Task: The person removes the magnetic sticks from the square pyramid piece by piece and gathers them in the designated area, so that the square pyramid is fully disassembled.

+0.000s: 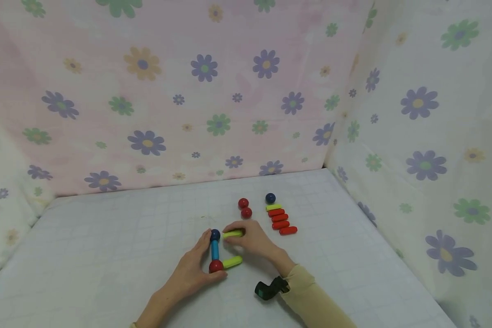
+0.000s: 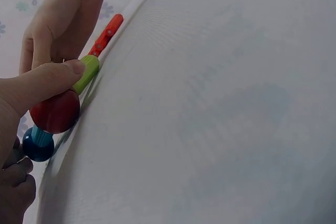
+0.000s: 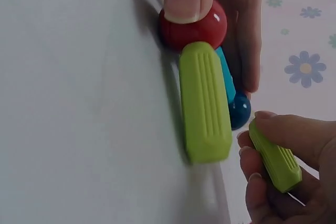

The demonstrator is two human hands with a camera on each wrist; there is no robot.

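Observation:
A joined piece lies on the table: a dark blue ball (image 1: 215,234), a light blue rod (image 1: 215,250), a red ball (image 1: 216,266) and a lime rod (image 1: 232,262) pointing right. My left hand (image 1: 190,269) grips this piece from the left, thumb against the red ball and fingers by the dark blue one. Between thumb and fingers, my right hand (image 1: 252,238) pinches a second lime rod (image 3: 275,158). That rod's end is close to the dark blue ball; in the head view a small gap separates them.
Behind the right hand lie two loose red balls (image 1: 244,208), another dark blue ball (image 1: 270,198), a lime rod (image 1: 273,207) and several red rods (image 1: 280,222) in a row. A black wrist device (image 1: 272,288) sits at the right sleeve. Flowered cloth (image 1: 229,91) hangs around the table.

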